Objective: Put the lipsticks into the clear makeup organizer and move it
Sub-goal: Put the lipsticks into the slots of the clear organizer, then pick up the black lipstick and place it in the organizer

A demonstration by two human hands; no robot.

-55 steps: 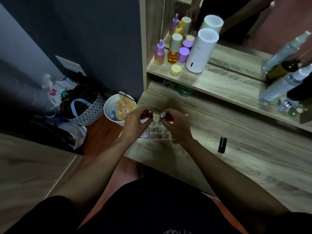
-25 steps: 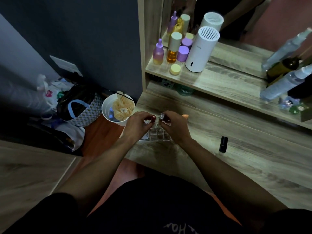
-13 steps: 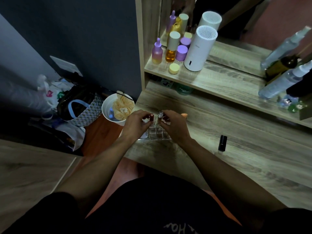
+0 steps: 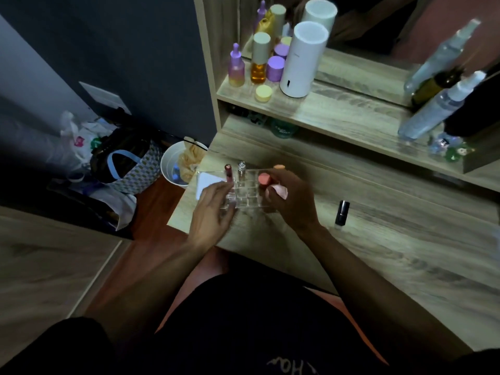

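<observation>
Left hand [image 4: 213,209]: fingers [image 4: 230,189] laid against the near-left corner of the clear organizer [image 4: 244,189], not clenched; whether they grip it cannot be told.
Right hand [image 4: 290,201]: fingers closed around a pink lipstick [image 4: 270,182] at the organizer's right side.
Organizer: stands on the table [image 4: 378,239] between both hands.
Loaded: dark red lipstick [image 4: 229,171] and clear-capped lipstick [image 4: 241,169], upright in far cells, just beyond the left fingertips.
Outstanding: black lipstick [image 4: 341,213], upright on the table, well right of the right hand.
</observation>
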